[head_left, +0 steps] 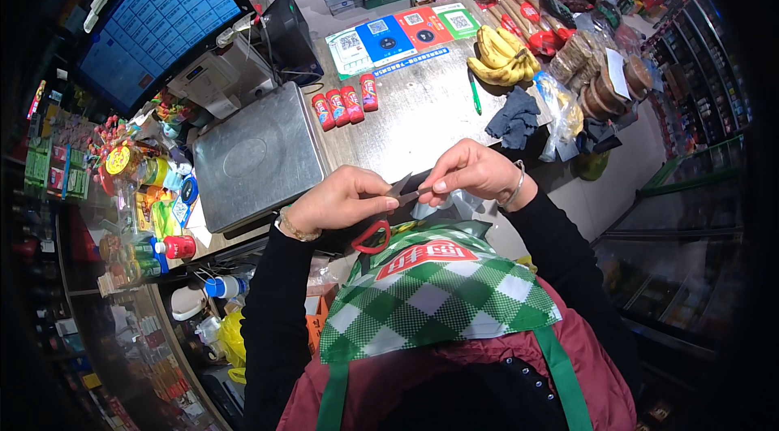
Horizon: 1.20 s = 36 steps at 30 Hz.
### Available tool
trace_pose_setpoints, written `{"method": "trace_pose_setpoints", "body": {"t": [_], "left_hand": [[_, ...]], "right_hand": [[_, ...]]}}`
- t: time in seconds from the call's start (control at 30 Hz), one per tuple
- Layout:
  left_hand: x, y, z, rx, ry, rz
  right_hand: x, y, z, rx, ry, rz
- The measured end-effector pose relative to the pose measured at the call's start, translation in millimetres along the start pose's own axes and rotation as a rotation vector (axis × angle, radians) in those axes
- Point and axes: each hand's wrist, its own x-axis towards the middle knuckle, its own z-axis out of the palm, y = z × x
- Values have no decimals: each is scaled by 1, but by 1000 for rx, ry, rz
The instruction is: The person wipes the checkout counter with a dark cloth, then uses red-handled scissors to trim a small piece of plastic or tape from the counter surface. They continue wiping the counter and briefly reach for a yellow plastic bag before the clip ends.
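My left hand (345, 200) is closed, thumb and fingers pinched together around a pair of scissors. A red handle loop (372, 239) shows below its fingers, and a grey pointed blade (399, 186) sticks out past the fingertips. Facing it, my right hand (475, 174) pinches a thin dark strip (412, 196) that runs across to the left fingertips. Whether this strip is the other blade or a separate piece, I cannot tell. Both hands are held above the counter's near edge, in front of a green-and-white checked apron (438, 301).
On the counter (389, 139) lie several small red packs (369, 92), a metal scale plate (258, 153), a green pen (474, 92), bananas (503, 58) and a dark cloth (514, 118). A monitor (162, 21) stands at the far left. Bagged goods (568, 66) crowd the right end.
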Motion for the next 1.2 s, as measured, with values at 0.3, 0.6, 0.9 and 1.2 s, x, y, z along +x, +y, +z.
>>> {"method": "trace_pose_setpoints", "body": {"t": [0.3,0.6,0.9,1.2], "left_hand": [[-4,4,13,121,130,137],[-8,1,21,235,224,157],[-9,1,24,295,276,181],[-12,0,22,246,315,132]], "right_hand": [[0,0,-3,39,-22,83],[3,5,-8,92,-34,141],[4,11,-8,214,-26,131],[1,7,4,96,75,43]]}}
